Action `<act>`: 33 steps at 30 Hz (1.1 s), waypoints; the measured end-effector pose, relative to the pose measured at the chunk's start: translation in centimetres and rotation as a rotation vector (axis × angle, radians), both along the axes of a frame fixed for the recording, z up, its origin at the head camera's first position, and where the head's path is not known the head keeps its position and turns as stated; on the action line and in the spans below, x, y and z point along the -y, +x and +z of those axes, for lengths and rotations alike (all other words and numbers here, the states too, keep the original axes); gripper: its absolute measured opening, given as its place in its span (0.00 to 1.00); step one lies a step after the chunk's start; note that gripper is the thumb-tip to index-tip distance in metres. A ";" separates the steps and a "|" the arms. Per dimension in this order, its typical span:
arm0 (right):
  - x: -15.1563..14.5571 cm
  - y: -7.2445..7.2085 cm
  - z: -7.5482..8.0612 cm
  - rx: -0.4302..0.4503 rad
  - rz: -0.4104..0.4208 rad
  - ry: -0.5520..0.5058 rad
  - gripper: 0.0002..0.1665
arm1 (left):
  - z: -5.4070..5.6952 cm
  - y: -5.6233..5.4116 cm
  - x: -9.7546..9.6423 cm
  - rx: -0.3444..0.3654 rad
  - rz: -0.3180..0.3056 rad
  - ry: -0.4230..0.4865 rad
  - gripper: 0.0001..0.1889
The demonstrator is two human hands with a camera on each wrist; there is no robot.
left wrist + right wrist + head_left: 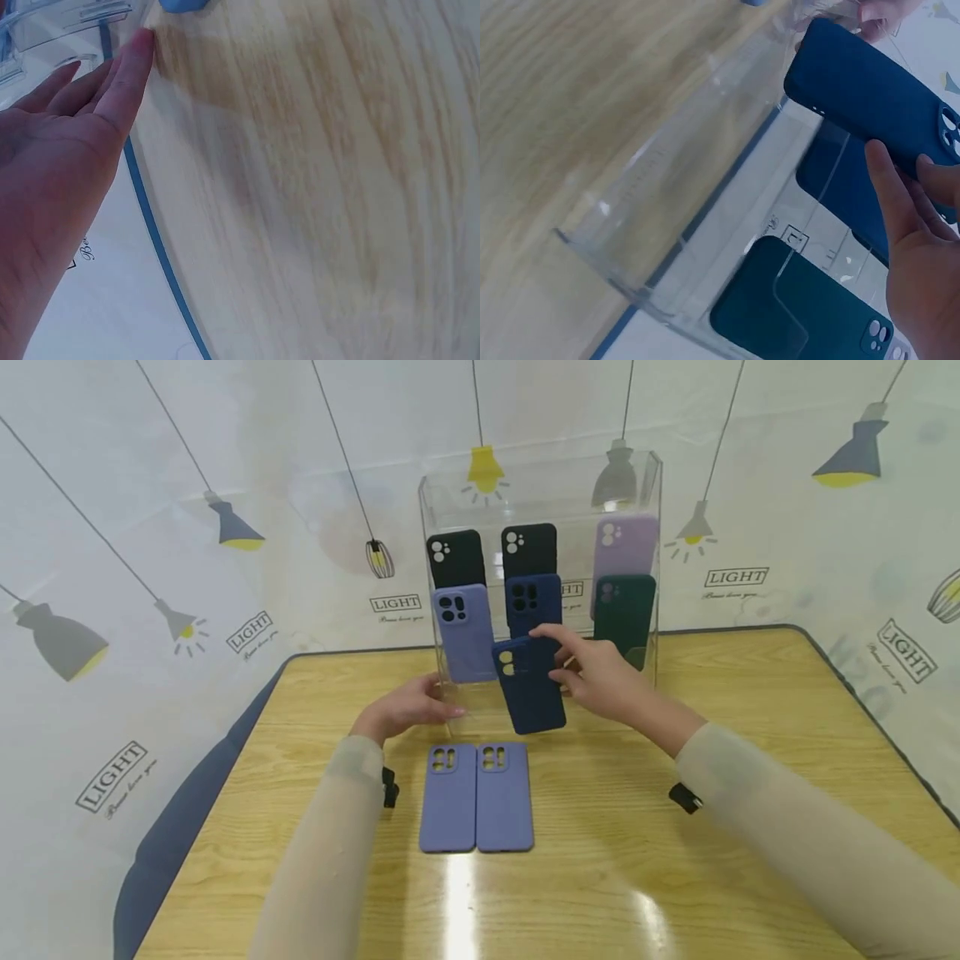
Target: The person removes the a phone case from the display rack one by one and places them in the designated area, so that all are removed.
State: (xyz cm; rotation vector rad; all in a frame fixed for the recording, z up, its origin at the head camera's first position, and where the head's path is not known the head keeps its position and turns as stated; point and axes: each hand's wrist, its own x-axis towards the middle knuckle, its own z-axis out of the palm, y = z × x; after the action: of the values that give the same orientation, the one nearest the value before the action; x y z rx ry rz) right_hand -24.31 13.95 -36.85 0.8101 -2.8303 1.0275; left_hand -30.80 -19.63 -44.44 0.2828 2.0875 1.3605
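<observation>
My right hand (600, 675) pinches a dark blue phone case (536, 697) by its right and upper edge. The case is tilted, camera cutouts up, in front of a clear acrylic display rack (480, 718). In the right wrist view, the case (862, 79) overlaps another dark blue case (836, 176) standing in the rack. At the rack's lower left corner, my left hand (408, 706) holds the side, thumb in front and fingers behind. The left wrist view shows this hand (67, 165) with its fingertips at the clear edge.
Two lavender phone cases (505, 806) lie side by side on the wooden table (615, 860) before the rack. Upright in the rack are black cases (529, 547), a lavender case (467, 639), a light purple case (633, 543) and a dark green case (622, 618). A printed curtain (300, 568) hangs behind.
</observation>
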 end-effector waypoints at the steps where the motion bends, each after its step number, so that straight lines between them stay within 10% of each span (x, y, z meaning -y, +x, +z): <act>1: -0.4 0.3 -0.3 0.047 0.000 0.002 0.39 | 0.0 0.0 0.0 -0.017 -0.002 -0.027 0.49; 9: -2.1 2.4 -2.9 0.284 0.063 0.022 0.40 | 0.3 -0.1 0.5 -0.147 -0.029 -0.371 0.64; 18: -3.0 3.6 -5.6 0.733 -0.039 -0.145 0.43 | 0.6 -0.4 1.1 -0.109 -0.080 -0.363 0.62; 33: -2.8 4.3 -7.8 0.787 -0.152 -0.140 0.48 | 0.4 -0.7 1.1 -0.112 -0.065 -0.407 0.64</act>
State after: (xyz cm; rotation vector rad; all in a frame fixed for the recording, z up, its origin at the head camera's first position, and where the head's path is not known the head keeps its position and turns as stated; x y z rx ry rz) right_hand -20.00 16.79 -44.65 0.1742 -3.2667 1.8113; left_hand -31.52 -20.74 -44.07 0.2552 2.3667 0.8705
